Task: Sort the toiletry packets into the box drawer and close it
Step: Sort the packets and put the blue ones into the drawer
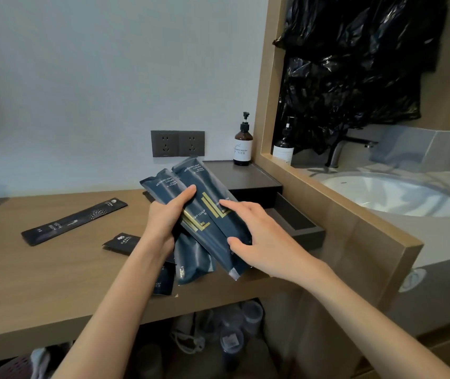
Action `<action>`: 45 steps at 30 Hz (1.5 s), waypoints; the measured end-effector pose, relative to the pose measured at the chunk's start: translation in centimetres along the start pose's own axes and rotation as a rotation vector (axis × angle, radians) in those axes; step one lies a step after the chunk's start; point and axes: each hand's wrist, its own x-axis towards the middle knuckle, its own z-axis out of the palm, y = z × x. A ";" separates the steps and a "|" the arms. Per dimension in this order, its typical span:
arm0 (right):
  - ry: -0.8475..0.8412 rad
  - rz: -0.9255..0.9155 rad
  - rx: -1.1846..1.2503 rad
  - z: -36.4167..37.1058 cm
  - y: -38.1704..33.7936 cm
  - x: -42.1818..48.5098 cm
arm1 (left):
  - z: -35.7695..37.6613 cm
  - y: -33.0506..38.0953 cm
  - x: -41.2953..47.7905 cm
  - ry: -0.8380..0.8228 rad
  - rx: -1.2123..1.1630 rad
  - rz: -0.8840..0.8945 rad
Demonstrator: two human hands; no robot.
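Note:
Two long dark-blue toiletry packets [203, 212] with gold stripes are held side by side above the wooden counter. My left hand [167, 218] grips them from the left, thumb on top. My right hand [256, 236] pinches the right packet with forefinger and thumb. Behind them stands the dark box [245, 177], its drawer [297, 224] pulled open to the right and looking empty. A long black packet [74, 221] lies on the counter at left. A small black sachet [121, 243] lies nearer my left wrist. Another dark packet [165, 280] peeks out under my left forearm.
A brown pump bottle [243, 144] stands on the box's back corner. A wooden-framed mirror [327, 203] borders the counter at right, reflecting a sink. A double wall socket [177, 143] is behind. Bottles and clutter sit on the shelf [218, 340] below the counter.

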 end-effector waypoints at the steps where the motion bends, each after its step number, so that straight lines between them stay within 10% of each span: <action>1: 0.013 0.010 -0.013 0.1 0.1 0.0 | 0.1 -0.1 0.0 -0.016 0.009 -0.005; 24: -0.129 0.534 0.081 -3.7 7.4 4.7 | -2.4 -5.1 4.5 -0.162 0.240 -0.055; 45: -0.397 0.305 -0.132 0.8 11.0 8.4 | -2.1 -6.3 7.1 -0.179 0.291 -0.029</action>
